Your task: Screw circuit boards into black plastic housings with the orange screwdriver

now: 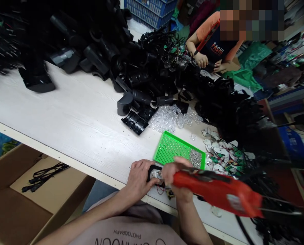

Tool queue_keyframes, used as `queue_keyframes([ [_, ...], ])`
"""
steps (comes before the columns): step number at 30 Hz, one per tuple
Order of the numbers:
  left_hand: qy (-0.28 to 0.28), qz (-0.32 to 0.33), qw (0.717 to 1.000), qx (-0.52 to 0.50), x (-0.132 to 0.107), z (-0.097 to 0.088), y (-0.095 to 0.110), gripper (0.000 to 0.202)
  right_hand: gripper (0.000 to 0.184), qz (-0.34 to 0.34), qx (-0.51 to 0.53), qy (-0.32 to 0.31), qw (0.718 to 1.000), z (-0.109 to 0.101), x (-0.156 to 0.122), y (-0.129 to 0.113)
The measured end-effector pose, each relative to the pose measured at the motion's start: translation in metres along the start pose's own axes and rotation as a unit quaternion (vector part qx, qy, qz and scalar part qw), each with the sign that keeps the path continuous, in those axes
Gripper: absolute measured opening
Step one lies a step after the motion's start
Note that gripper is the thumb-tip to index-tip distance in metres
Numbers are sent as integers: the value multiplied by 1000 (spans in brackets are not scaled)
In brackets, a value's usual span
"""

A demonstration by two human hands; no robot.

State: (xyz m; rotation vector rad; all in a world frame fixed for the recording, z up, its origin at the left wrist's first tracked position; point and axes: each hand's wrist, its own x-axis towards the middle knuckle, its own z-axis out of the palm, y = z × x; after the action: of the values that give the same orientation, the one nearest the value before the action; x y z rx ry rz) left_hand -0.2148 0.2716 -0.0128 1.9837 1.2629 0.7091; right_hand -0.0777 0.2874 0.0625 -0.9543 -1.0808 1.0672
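Observation:
My right hand [176,173] is wrapped around a red electric screwdriver [213,190], which lies almost level with its tip pointing left. Under that tip is a black plastic housing [150,173] with a whitish part [155,173] set in it. My left hand [140,177] grips the housing at the table's near edge, thumb in front and fingers behind. Thin red wires [160,190] hang from the piece beside a small circuit board [170,194]. Just beyond my hands a green perforated tray [167,149] holds many small metal screws [195,158], heaped at its right end.
Black plastic shells [135,122] and clear plastic pieces [167,117] are piled behind the tray. White parts with wires [223,153] lie to its right. A cardboard box [39,190] with black cables stands below the table [72,115]. Another person [218,47] works across it.

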Motion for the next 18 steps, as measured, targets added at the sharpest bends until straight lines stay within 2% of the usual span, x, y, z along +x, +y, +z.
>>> queue_keyframes([
  [3,6,5,1000,12,0,1,-1,51,46,-93,22,23,995,-8,36,1],
  [7,2,2,1000,16,-1,1,-1,54,44,-82,-2,37,996,-20,72,29],
  [11,-5,0,1000,12,0,0,-1,53,43,-69,-8,27,997,-25,79,49],
  [18,-7,-2,1000,12,0,1,-2,51,41,-51,-10,0,999,-25,75,54],
])
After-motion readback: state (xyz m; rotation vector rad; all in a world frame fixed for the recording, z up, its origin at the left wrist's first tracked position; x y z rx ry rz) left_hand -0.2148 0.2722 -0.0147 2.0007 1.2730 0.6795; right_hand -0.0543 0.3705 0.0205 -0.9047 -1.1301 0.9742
